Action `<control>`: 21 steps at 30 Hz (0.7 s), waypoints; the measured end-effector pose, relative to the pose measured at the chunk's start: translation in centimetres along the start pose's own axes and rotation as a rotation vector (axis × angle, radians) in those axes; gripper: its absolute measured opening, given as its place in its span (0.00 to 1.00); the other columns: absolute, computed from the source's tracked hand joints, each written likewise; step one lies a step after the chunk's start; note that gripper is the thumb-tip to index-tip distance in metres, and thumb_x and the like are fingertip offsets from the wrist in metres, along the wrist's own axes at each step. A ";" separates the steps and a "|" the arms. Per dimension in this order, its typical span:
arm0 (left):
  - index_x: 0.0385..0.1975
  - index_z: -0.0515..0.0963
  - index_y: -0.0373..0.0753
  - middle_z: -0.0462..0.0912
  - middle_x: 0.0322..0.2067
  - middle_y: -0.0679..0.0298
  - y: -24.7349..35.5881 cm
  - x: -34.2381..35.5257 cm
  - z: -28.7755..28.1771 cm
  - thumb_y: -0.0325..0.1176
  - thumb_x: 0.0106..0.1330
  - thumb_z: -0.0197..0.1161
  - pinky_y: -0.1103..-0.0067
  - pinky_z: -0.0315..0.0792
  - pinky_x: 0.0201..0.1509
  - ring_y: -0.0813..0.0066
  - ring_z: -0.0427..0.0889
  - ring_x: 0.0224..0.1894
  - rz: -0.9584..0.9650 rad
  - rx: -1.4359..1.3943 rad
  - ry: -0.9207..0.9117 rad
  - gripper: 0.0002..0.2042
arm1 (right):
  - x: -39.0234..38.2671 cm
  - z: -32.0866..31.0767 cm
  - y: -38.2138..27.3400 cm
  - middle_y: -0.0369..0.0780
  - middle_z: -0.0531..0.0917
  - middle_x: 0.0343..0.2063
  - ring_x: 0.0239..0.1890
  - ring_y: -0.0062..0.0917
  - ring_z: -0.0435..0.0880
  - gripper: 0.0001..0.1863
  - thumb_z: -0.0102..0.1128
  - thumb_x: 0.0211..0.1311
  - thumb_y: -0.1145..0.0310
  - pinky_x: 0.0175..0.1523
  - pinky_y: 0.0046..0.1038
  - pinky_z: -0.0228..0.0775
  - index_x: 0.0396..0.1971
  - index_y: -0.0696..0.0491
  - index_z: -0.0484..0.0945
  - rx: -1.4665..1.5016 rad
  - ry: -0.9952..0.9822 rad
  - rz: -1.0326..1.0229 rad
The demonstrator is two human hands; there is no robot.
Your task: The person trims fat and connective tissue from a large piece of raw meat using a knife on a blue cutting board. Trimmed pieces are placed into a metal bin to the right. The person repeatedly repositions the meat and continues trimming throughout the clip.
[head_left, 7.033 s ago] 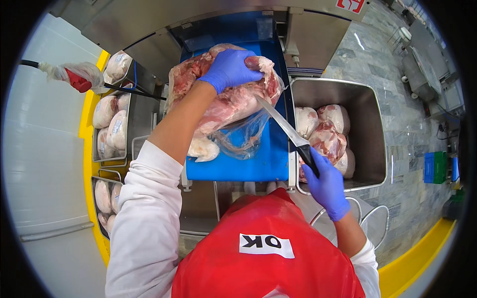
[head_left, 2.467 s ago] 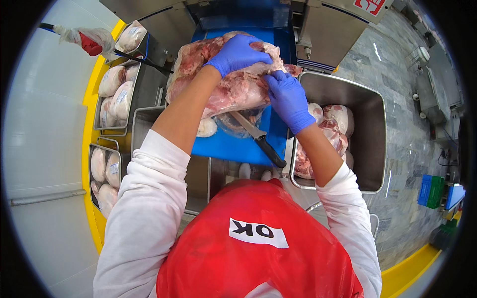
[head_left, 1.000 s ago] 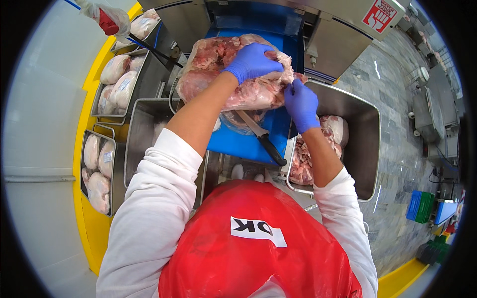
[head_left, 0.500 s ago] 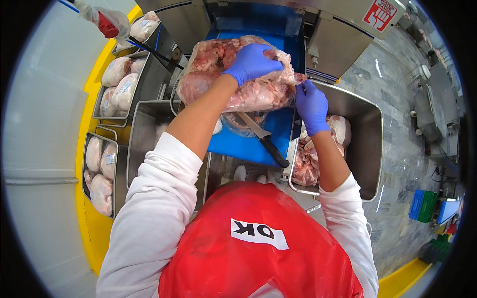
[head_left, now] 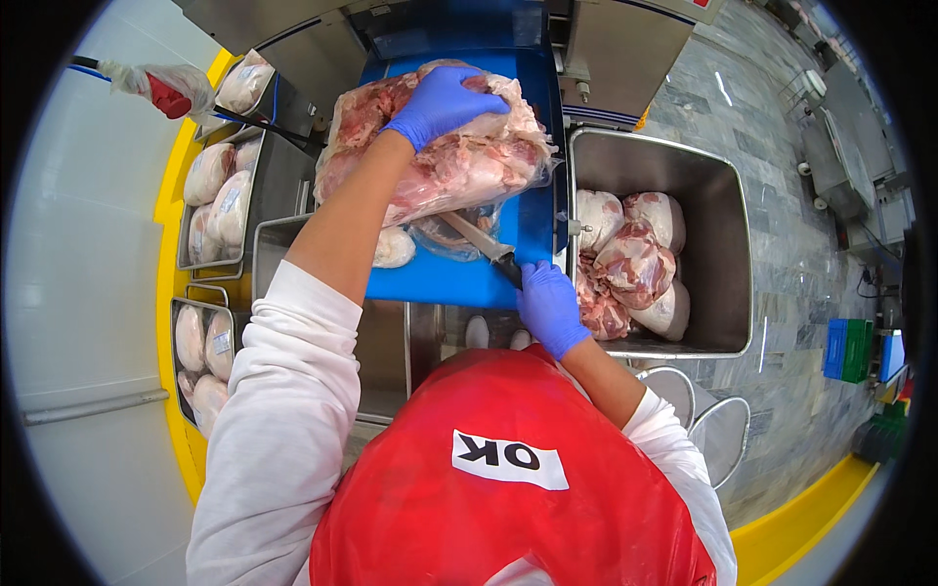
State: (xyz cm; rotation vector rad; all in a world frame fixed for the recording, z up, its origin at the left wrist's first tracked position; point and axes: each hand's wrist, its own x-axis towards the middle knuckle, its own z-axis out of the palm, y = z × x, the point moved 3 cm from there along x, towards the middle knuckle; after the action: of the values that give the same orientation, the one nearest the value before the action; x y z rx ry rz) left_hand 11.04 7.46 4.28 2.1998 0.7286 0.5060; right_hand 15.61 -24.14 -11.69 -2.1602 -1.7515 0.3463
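Since approx. ½ sec ago, R hand [head_left: 549, 305] has dropped from the far R end of the meat [head_left: 459, 171] to the knife [head_left: 505, 262]; L hand [head_left: 440, 103] hasn't left the meat. From my end, I see the meat lying on the blue belt [head_left: 459, 283], long axis running approx. L–R, w/ the R end slightly farther from the wearer. L hand lies on its upper R part, knuckles up, fingers & thumb clamped on a fold. Knife is on the belt at the meat's near side, long axis diagonal: blade points up-L, handle down-R. Blade's far end meets the meat's near edge; I can't make out the tip. R hand covers the handle's butt, fingers close together; undersides hidden, so I can't tell if they're clamped. Clear film [head_left: 435, 237] bunches by the blade, w/ a white piece [head_left: 394, 247] just L of it. R of the belt, I've got a steel tub [head_left: 718, 244] w/ several chunks [head_left: 630, 264] inside.
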 end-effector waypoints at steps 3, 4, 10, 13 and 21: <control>0.48 0.89 0.33 0.91 0.45 0.53 0.6 -0.3 -0.2 0.52 0.55 0.81 0.73 0.80 0.59 0.64 0.88 0.46 -0.042 0.012 -0.016 0.29 | -1.2 -2.3 -0.6 0.51 0.81 0.42 0.45 0.51 0.87 0.17 0.68 0.63 0.64 0.49 0.49 0.81 0.47 0.57 0.77 0.216 -0.026 0.140; 0.48 0.89 0.33 0.91 0.46 0.53 0.7 -0.5 -0.2 0.52 0.55 0.81 0.73 0.80 0.59 0.64 0.88 0.46 -0.067 0.006 -0.017 0.29 | -2.1 -3.6 -0.5 0.51 0.82 0.41 0.44 0.51 0.88 0.18 0.68 0.63 0.63 0.48 0.49 0.81 0.48 0.57 0.76 0.247 -0.053 0.188; 0.49 0.89 0.34 0.91 0.47 0.52 1.1 -1.1 -0.2 0.53 0.54 0.81 0.71 0.81 0.59 0.62 0.89 0.48 -0.017 0.069 0.063 0.30 | -7.8 -14.5 1.6 0.47 0.90 0.35 0.36 0.41 0.91 0.17 0.70 0.66 0.61 0.45 0.40 0.81 0.49 0.55 0.82 0.485 -0.183 0.480; 0.49 0.89 0.34 0.91 0.46 0.51 1.2 -1.0 -0.4 0.53 0.54 0.81 0.71 0.81 0.58 0.62 0.89 0.47 -0.015 0.075 0.040 0.30 | -10.1 -19.9 2.0 0.47 0.92 0.41 0.41 0.23 0.89 0.17 0.68 0.71 0.68 0.49 0.28 0.80 0.57 0.57 0.84 0.664 -0.125 0.447; 0.48 0.89 0.34 0.92 0.45 0.51 0.6 -0.7 -0.3 0.53 0.53 0.81 0.70 0.81 0.57 0.62 0.89 0.45 -0.036 0.087 0.013 0.30 | -6.8 -20.7 1.9 0.47 0.92 0.41 0.39 0.17 0.86 0.19 0.66 0.75 0.72 0.49 0.25 0.79 0.62 0.57 0.84 0.603 0.147 0.229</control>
State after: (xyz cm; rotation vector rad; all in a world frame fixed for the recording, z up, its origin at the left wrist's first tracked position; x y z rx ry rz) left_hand 10.56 6.76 4.84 2.2613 0.8088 0.4792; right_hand 24.05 -33.37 6.31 -1.8761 -1.1279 0.6571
